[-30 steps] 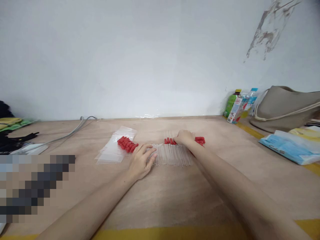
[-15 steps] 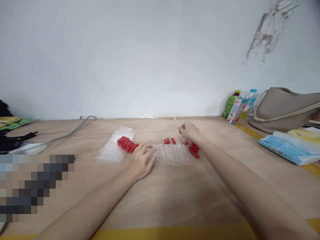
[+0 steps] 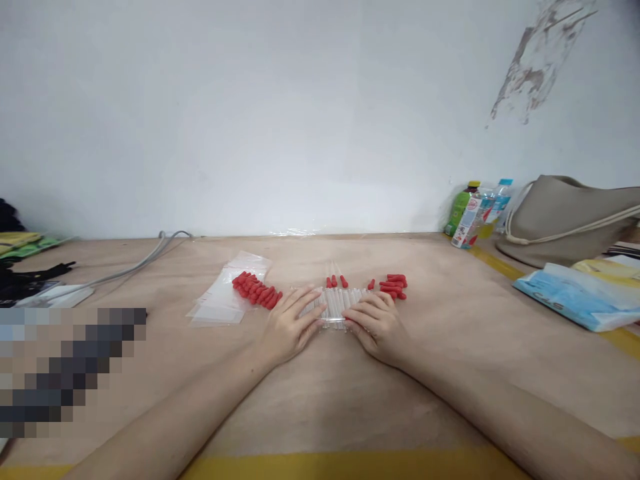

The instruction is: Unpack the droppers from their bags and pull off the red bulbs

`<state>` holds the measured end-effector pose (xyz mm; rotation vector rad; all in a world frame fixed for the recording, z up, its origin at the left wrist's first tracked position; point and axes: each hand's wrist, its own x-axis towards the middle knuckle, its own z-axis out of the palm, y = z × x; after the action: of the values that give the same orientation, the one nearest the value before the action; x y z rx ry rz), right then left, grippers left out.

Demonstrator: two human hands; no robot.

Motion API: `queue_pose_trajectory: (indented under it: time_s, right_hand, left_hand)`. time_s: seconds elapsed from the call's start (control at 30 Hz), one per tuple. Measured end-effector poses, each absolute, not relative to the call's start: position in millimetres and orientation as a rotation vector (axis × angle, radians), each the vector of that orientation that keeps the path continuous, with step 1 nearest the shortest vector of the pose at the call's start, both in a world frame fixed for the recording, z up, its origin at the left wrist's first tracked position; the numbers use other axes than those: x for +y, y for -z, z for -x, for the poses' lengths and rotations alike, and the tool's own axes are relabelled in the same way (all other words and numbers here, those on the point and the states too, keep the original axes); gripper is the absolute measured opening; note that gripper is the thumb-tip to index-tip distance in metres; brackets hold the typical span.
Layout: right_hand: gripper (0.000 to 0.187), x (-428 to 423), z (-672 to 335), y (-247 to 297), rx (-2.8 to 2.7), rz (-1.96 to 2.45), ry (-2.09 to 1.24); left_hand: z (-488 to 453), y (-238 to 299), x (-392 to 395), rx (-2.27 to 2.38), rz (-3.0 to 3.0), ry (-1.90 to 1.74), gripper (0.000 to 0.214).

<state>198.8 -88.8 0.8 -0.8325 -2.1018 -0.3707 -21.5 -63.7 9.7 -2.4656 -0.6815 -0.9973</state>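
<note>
My left hand rests on the left part of a row of clear glass tubes. Its thumb and fingertips close on the left end of one tube lying crosswise over the row's near edge. At that tube's other end is my right hand, fingers closed around a red rubber bulb, mostly hidden. Beyond the row lie several droppers with red bulbs, their thin stems pointing to the wall. Loose red bulbs lie to the right. More red bulbs are heaped at the left.
Clear plastic bags lie under the left heap. A grey cable runs along the far left. At the right stand drink bottles and a grey bag, with a blue packet nearer.
My right hand has come down and toward me from beyond the row to its near edge, beside my left hand. One tube now lies crosswise between them. The right-hand red bulbs lie differently.
</note>
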Motion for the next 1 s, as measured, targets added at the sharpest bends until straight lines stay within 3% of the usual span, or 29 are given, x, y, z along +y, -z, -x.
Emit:
queue_pose_trajectory:
  time_s: [0.2, 1.0]
  right_hand:
    - [0.012, -87.0, -196.1, 0.4, -2.097, 0.771, 0.288]
    - [0.017, -90.6, -200.4, -3.0, -2.128, 0.525, 0.56]
  left_hand:
    - [14.9, -5.7, -66.7, -0.548, 2.52, 1.024, 0.022]
    - [16.2, -5.8, -72.4, -0.476, 2.678, 1.056, 0.017]
